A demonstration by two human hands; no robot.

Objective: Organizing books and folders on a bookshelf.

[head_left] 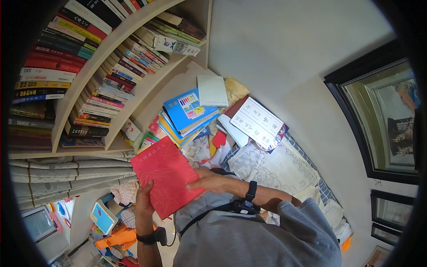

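Grey T-shirt: closest thing to the lens, the person's own shirt (258,236) fills the bottom middle, with a black strap (209,216) slung across it.
Red book: this flat red book (167,171) is up in front of the shirt, held a bit tilted, cover facing the camera. Faint line pattern on it and some pale print near the top edge. Could be a folder tbh, can't tell.
Left hand: the left hand (143,201) is gripping the lower left edge, thumb on the cover, fingers mostly hidden behind. Black wristband (150,237) on that arm.
Right hand: the right hand (205,180) has the right edge, thumb on the cover too, rest of the fingers out of sight underneath. Black band (251,190) on that wrist as well.
Pile just past the book: blue-topped stack (180,104) of books or folders, pale spiral notebook (212,92) partly over its top edge, and a white board or sheet (253,127) with ruled columns of writing to the right.
Lace cloth: white and patterned, the lace cloth (271,164) is spread over blue checked fabric (296,144).
Bookcase: curved-looking bookcase (73,104) upper left, packed with books, with a grey striped curtain (66,175) below.
Right wall: dark picture frames (364,133), glassy and reflective.
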